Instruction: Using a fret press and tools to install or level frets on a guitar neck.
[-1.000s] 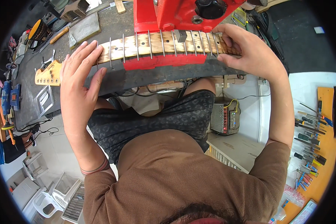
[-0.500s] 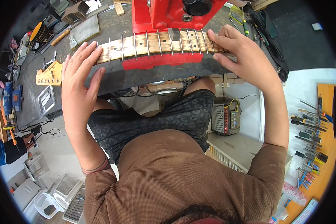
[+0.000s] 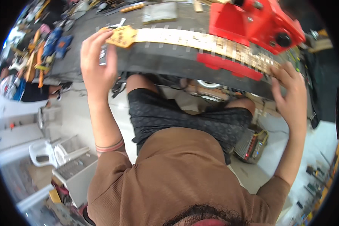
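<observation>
A pale guitar neck (image 3: 192, 39) lies across the bench, its yellow headstock (image 3: 123, 36) at the left. Long fret wires cross it and jut past both edges; motion blurs them. Fingers of my left hand (image 3: 97, 62) curl over the headstock's tip, the thumb hanging below it. At the other end, my right hand (image 3: 292, 84) holds the neck between fingers and thumb. The red vise (image 3: 248, 22) stands behind the neck's right half, and its red front jaw (image 3: 229, 67) shows along the near side. Whether the jaws clamp the neck, I cannot tell.
The dark bench (image 3: 158, 60) runs beneath the neck. Behind it lie a grey flat block (image 3: 160, 13) and an orange-handled tool (image 3: 132, 7). Several tools crowd the left side. A box with knobs (image 3: 248, 145) sits low on the right, and white plastic chairs (image 3: 43, 152) stand at the left.
My left hand has shifted from the fretboard to the headstock. My right hand stays by the neck's right end. The view has swung left, so the vise and neck appear farther right.
</observation>
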A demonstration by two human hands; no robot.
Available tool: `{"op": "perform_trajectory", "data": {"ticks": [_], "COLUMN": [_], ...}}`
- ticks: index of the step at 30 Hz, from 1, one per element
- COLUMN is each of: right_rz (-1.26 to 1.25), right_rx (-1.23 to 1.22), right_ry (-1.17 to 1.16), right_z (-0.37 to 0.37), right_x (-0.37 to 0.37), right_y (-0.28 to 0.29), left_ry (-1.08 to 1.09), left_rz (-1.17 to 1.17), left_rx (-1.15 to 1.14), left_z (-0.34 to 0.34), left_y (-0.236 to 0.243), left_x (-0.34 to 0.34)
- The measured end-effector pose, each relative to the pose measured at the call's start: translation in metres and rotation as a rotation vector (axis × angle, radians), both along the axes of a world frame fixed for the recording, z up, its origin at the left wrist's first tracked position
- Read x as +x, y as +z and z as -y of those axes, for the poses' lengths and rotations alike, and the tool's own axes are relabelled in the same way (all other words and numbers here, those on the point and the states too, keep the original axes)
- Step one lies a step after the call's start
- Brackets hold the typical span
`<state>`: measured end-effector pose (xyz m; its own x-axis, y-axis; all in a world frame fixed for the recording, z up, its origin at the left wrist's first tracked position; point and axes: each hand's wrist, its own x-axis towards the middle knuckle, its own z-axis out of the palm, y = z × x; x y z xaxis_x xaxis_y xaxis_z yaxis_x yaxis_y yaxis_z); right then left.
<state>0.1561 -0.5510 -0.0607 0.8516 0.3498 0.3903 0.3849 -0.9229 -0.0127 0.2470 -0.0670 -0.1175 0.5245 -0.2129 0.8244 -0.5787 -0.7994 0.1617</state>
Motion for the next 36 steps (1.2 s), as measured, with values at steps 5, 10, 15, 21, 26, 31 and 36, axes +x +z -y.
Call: {"op": "perform_trajectory", "data": {"ticks": [5, 10, 15, 21, 26, 31, 36], "right_rz": [-0.041, -0.04, 0.012, 0.016, 0.035, 0.06, 0.048], "right_rx": [0.075, 0.092, 0.072, 0.108, 0.136, 0.15, 0.221], "right_ry": [-0.049, -0.14, -0.037, -0.063, -0.076, -0.095, -0.135], "right_z": [-0.006, -0.003, 0.004, 0.016, 0.017, 0.02, 0.032], "right_x": [0.012, 0.011, 0.02, 0.015, 0.013, 0.011, 0.008], "right_y": [-0.002, -0.001, -0.002, -0.006, -0.008, -0.007, -0.006], "left_ry": [0.365, 0.252, 0.221, 0.141, 0.149, 0.177, 0.17], "left_rz": [-0.671, -0.805, -0.723, -0.76, -0.851, -0.832, -0.833], "left_rx": [0.053, 0.322, 0.5, 0.411, 0.311, 0.35, 0.331], "left_z": [-0.152, -0.135, -0.151, -0.121, -0.125, -0.131, -0.127], "left_y": [0.002, -0.004, -0.014, -0.01, -0.013, -0.012, -0.013], "left_x": [0.015, 0.029, 0.04, 0.033, 0.041, 0.049, 0.05]}}
